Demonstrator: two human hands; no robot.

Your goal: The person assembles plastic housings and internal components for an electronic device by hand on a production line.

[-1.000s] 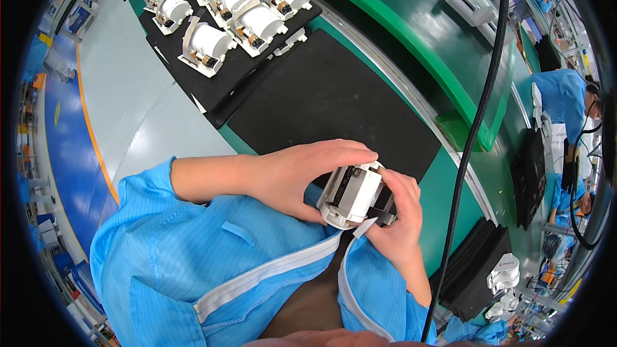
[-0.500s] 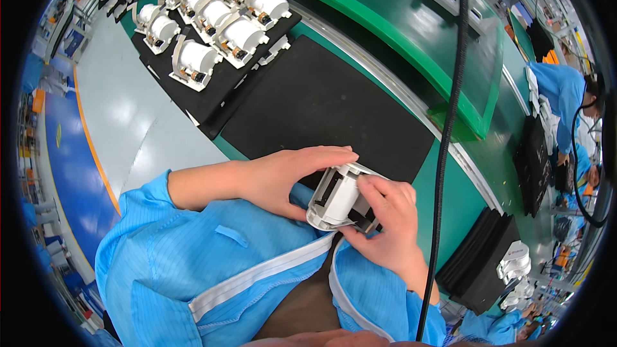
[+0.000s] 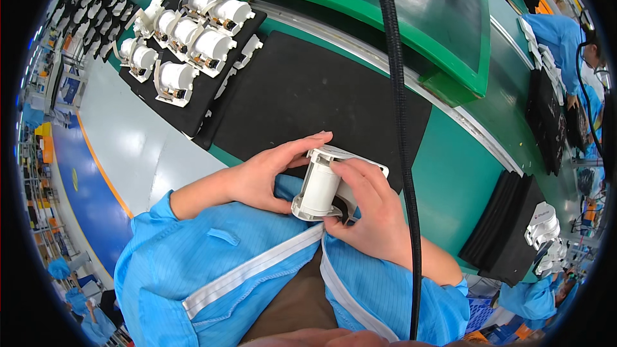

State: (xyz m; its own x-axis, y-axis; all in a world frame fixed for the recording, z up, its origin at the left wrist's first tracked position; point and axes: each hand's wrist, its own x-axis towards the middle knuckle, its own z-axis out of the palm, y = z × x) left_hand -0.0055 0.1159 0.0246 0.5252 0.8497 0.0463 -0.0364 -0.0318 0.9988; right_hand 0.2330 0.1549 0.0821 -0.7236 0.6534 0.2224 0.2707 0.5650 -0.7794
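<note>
Close to my chest I hold a white plastic housing (image 3: 319, 187) with a cylindrical body and flat end plates. My left hand (image 3: 270, 173) grips its left side, thumb at the lower end and fingers at the upper end. My right hand (image 3: 369, 209) pinches the right side, with the fingers over the upper part and the thumb near the lower end plate. A dark curved part shows beside the right thumb, partly hidden by that hand. Beyond the housing lies a black mat (image 3: 328, 83) on the green bench.
At the far left, a black tray (image 3: 199, 112) bears several similar white assemblies (image 3: 212, 46). A green-framed ledge (image 3: 360, 26) runs along the back. A black cable (image 3: 398, 90) hangs in front of the bench. Black pads (image 3: 498, 218) are stacked at right, near white parts (image 3: 544, 225). A co-worker (image 3: 559, 45) stands farther right.
The housing has turned in my hands, so its smooth cylinder now faces up where a slotted side showed. Both hands stay on it. The whole view has shifted slightly.
</note>
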